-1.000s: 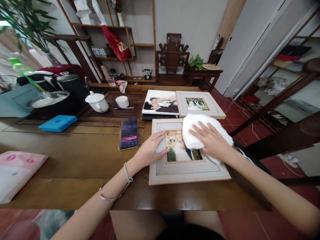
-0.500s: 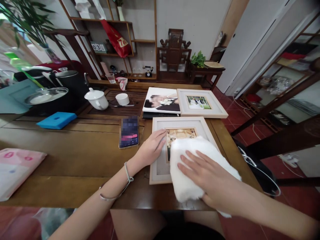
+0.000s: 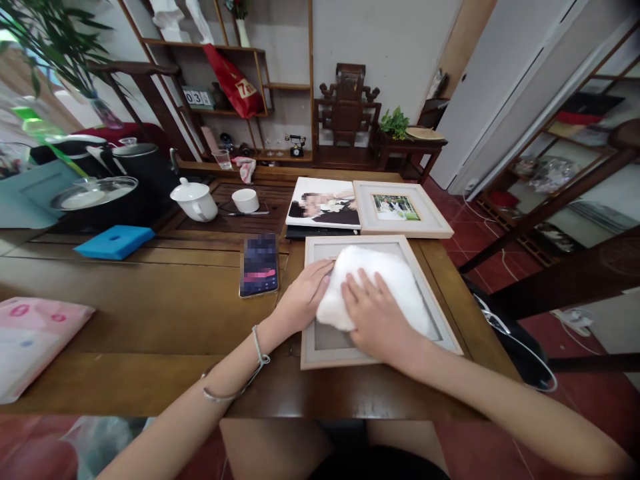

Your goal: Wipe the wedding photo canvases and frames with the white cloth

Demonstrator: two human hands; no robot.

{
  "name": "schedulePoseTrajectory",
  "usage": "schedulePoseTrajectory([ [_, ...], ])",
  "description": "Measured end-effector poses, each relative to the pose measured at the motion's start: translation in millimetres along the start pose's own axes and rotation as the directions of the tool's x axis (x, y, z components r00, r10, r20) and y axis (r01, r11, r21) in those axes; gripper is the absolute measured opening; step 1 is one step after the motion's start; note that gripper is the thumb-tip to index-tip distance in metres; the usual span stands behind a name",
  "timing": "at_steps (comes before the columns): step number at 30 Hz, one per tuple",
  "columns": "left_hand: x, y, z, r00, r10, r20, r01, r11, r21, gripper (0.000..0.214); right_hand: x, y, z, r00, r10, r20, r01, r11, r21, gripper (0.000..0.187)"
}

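A pale wooden picture frame (image 3: 320,347) lies flat near the front edge of the wooden table (image 3: 150,313). My right hand (image 3: 375,317) lies flat on a fluffy white cloth (image 3: 385,277) that covers the frame's photo. My left hand (image 3: 303,297) rests on the frame's left border, fingers stretched toward the cloth. A thin bracelet circles my left wrist.
A phone (image 3: 259,265) lies left of the frame. Behind it sit an unframed photo print (image 3: 324,203) and a second framed photo (image 3: 400,208). A teapot (image 3: 195,200), cup (image 3: 245,199), blue box (image 3: 115,241) and pink packet (image 3: 30,340) stand further left.
My right hand swept the cloth from the frame's upper right down to its lower part, then back up over the middle. My left hand stayed on the frame's left border.
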State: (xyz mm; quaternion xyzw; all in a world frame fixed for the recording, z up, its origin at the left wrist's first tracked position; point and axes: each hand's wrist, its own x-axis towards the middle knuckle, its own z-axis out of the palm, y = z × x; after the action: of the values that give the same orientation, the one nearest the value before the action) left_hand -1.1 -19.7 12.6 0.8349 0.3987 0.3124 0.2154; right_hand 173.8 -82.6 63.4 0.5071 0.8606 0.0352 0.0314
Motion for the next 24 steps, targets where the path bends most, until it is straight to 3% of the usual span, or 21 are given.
schedulePoseTrajectory([
  [5,0.8,0.1,-0.4,1.000,-0.031,-0.007,0.031,0.999,-0.011,0.044,-19.1,-34.8,-10.0,0.979,-0.205,-0.001,0.205,0.979,-0.009,0.067],
  [8,1.0,1.0,0.4,0.999,-0.032,-0.018,0.031,1.000,-0.001,0.042,-41.5,-26.8,-18.8,0.901,-0.431,-0.043,0.433,0.897,0.087,0.071],
  [11,0.0,0.8,0.9,1.000,0.004,-0.011,-0.004,1.000,0.016,0.038,-64.2,-4.6,-29.3,0.859,-0.512,-0.023,0.504,0.837,0.211,0.068],
  [15,-2.9,-1.5,1.0,0.998,0.068,-0.017,-0.067,0.996,0.058,0.038,-82.8,34.7,-30.4,0.934,-0.352,0.064,0.332,0.920,0.209,0.068],
  [18,-4.1,-2.3,-0.2,0.995,0.098,-0.025,-0.096,0.993,0.068,0.041,-80.1,69.4,-14.7,0.986,-0.165,0.004,0.164,0.982,0.091,0.075],
  [24,-3.0,-0.1,-3.7,0.995,0.098,-0.009,-0.097,0.994,0.050,0.049,-32.6,140.0,17.2,0.984,-0.062,-0.168,0.059,0.998,-0.020,0.073],
])
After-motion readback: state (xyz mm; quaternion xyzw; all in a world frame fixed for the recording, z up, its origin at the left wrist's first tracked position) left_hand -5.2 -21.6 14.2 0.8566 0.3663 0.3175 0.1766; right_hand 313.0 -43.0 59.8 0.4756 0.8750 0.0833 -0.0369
